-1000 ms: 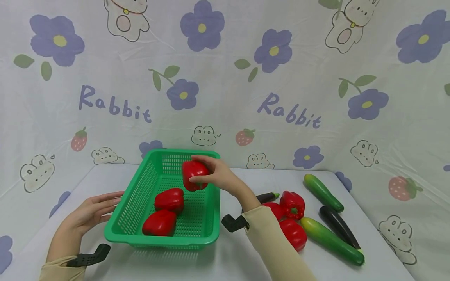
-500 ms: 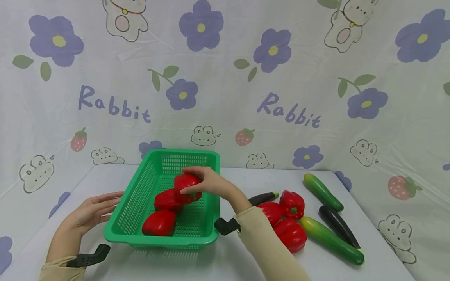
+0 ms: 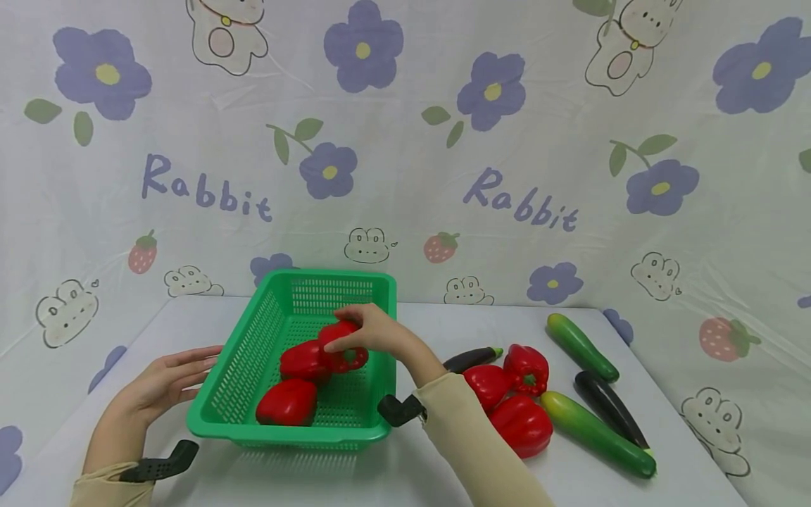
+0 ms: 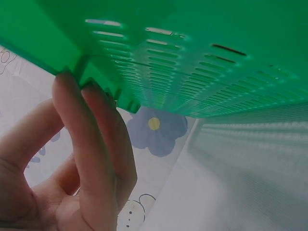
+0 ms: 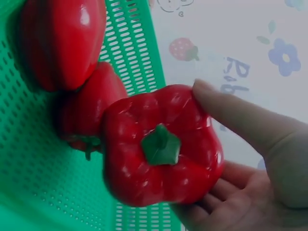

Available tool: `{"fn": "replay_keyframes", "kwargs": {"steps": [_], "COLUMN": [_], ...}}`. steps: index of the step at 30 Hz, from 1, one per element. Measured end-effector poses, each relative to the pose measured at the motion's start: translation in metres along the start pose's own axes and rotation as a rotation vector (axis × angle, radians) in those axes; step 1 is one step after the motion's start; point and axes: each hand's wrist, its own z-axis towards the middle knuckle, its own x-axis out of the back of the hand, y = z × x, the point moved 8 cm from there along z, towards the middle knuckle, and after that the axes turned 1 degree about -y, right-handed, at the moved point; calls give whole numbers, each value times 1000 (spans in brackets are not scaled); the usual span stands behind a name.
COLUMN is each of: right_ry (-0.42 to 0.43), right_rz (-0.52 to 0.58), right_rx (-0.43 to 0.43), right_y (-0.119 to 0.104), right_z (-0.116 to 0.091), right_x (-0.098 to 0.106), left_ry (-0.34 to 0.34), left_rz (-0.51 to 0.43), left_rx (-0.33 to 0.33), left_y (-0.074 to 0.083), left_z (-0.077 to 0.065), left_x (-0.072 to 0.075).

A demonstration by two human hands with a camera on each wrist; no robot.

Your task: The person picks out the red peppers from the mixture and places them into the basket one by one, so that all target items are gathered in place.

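My right hand (image 3: 380,335) is down inside the green basket (image 3: 291,431), gripping a red bell pepper (image 5: 187,134) between thumb and fingers. In the right wrist view, the pepper's green stem faces the camera. Two more red bell peppers lie on the basket floor: one pepper (image 3: 303,362) right against the held one, the other pepper (image 3: 286,403) nearer the front. Along the basket's left side, my left hand (image 3: 154,386) has its fingers extended. Its fingertips touch the underside of the rim in the left wrist view.
Right of the basket on the white table (image 3: 418,465) lie several red bell peppers (image 3: 524,425), two green cucumber-like vegetables (image 3: 598,433) and two dark eggplants (image 3: 610,410). A printed cloth (image 3: 405,155) hangs behind the table.
My right hand has lowered the bell pepper into the basket, down and slightly left, and the pepper has tilted. The left hand and the basket have stayed put.
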Motion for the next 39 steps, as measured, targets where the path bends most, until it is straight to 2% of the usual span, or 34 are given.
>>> {"fn": "replay_keyframes", "kwargs": {"steps": [5, 10, 15, 28, 32, 39], "right_ry": [-8, -56, -91, -104, -150, -278], "right_rz": [-25, -57, -82, -91, -81, -113], "right_rx": [-58, -116, -124, -161, -164, -156], "right_y": [4, 10, 13, 16, 16, 18], "right_z": [-1, -2, -2, -3, -4, -7], "right_x": [0, -4, -10, -16, -22, -39], "left_ry": [-7, -8, -24, -21, -21, -24], "left_rz": [-9, -7, -19, -7, -20, -34], "left_rx": [-4, -5, -12, -12, -15, -14], "left_y": [0, 1, 1, 2, 2, 1], "left_z": [0, -1, -1, -2, -2, -1], "left_x": [0, -1, -2, -1, -1, -2]}}
